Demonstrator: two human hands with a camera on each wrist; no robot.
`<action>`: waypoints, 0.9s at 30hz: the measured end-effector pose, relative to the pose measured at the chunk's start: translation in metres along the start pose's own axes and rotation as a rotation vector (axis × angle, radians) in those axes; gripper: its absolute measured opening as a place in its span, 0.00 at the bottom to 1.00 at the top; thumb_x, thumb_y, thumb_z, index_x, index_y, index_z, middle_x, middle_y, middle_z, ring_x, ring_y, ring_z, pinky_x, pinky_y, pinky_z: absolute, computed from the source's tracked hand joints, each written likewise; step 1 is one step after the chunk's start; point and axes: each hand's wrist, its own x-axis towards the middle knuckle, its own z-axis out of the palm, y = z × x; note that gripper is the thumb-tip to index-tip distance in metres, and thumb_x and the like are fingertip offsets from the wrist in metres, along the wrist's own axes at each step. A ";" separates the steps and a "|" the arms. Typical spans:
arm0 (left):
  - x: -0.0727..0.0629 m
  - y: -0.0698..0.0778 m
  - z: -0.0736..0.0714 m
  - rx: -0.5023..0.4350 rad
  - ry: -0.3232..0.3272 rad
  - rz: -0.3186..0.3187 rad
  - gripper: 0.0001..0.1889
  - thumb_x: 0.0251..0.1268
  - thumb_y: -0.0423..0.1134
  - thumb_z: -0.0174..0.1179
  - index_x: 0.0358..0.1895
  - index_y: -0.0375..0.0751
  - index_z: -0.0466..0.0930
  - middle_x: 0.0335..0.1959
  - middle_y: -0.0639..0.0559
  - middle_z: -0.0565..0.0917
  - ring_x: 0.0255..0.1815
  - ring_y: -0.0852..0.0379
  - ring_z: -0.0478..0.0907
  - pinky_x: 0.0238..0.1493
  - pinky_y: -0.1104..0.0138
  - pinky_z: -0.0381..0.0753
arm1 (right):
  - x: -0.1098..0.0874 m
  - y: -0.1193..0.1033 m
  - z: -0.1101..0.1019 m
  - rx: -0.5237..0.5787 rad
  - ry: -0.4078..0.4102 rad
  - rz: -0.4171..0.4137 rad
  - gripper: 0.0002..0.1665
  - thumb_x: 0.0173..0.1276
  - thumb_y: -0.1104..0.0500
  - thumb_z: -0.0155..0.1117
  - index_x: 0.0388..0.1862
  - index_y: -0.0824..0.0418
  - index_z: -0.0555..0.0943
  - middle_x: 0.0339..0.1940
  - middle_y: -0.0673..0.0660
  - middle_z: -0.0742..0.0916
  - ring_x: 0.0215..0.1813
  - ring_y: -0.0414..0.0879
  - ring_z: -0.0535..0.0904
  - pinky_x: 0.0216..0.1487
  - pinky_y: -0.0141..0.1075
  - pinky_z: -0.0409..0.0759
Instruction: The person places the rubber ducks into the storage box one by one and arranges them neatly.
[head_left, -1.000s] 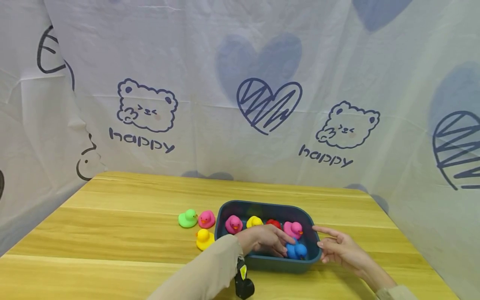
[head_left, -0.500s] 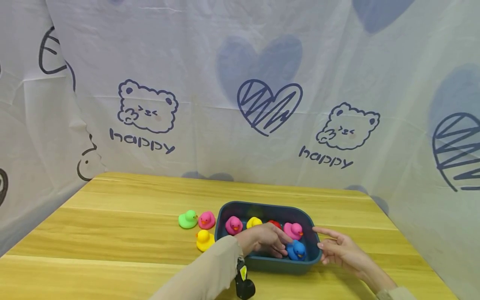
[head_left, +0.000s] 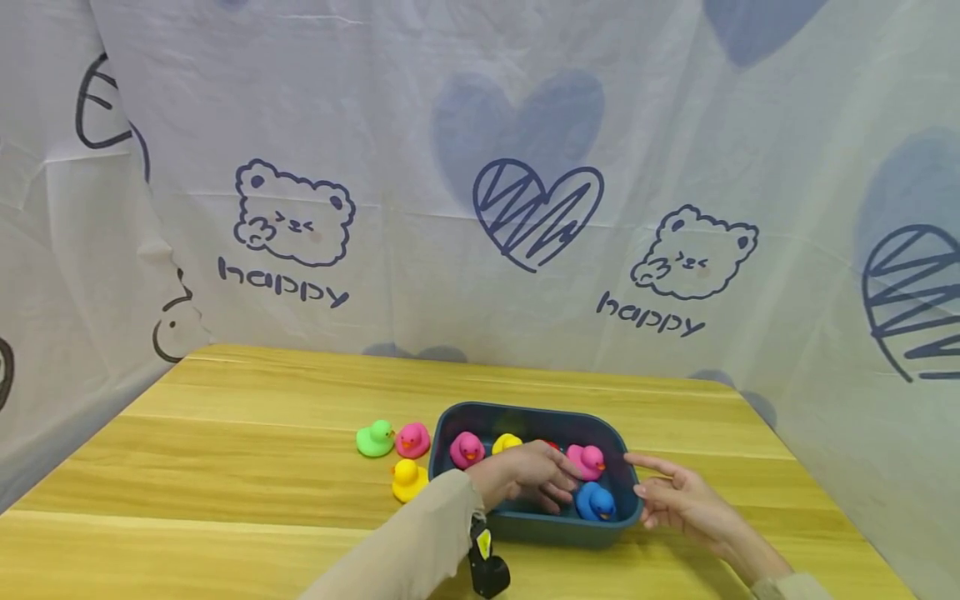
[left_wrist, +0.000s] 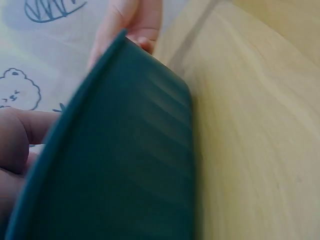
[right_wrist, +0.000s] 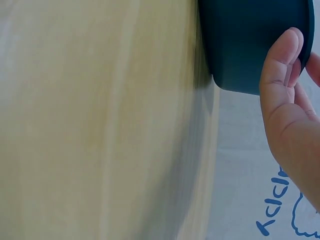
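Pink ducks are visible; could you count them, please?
3: one duck beside the bin, another duck inside at left, a third duck inside at right; the left hand may hide more.

Shows dark blue-green on the bin (head_left: 536, 532). Holds colour inside: blue, yellow and pink ducks (head_left: 596, 502), with a red patch partly hidden. Turns bright green, pink and yellow on the outer ducks (head_left: 376, 439). Runs yellowish wood grain along the table (head_left: 225, 467), beige on the sleeves (head_left: 405, 542), navy bears, "happy" lettering and zigzag-filled hearts over the whitish cloth (head_left: 420, 125)
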 end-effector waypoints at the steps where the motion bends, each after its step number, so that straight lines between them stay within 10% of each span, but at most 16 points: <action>1: -0.001 0.001 -0.001 -0.011 0.002 0.013 0.13 0.59 0.23 0.51 0.47 0.24 0.75 0.39 0.38 0.80 0.38 0.44 0.78 0.38 0.54 0.78 | 0.000 0.000 0.000 -0.001 0.002 0.002 0.21 0.67 0.66 0.50 0.56 0.50 0.72 0.28 0.55 0.79 0.28 0.42 0.78 0.32 0.31 0.78; 13: -0.015 0.012 -0.019 -0.133 0.008 0.119 0.15 0.60 0.24 0.50 0.51 0.23 0.71 0.45 0.33 0.77 0.35 0.51 0.79 0.39 0.58 0.78 | 0.001 0.001 -0.001 -0.002 0.018 0.013 0.21 0.67 0.66 0.50 0.54 0.47 0.74 0.29 0.55 0.78 0.27 0.42 0.78 0.32 0.31 0.78; 27: -0.045 0.015 -0.038 0.083 0.129 0.264 0.12 0.59 0.30 0.55 0.45 0.28 0.77 0.40 0.42 0.79 0.37 0.55 0.77 0.41 0.58 0.77 | 0.002 0.000 0.001 -0.003 0.011 -0.021 0.22 0.66 0.68 0.50 0.59 0.58 0.70 0.31 0.55 0.78 0.28 0.42 0.77 0.32 0.31 0.78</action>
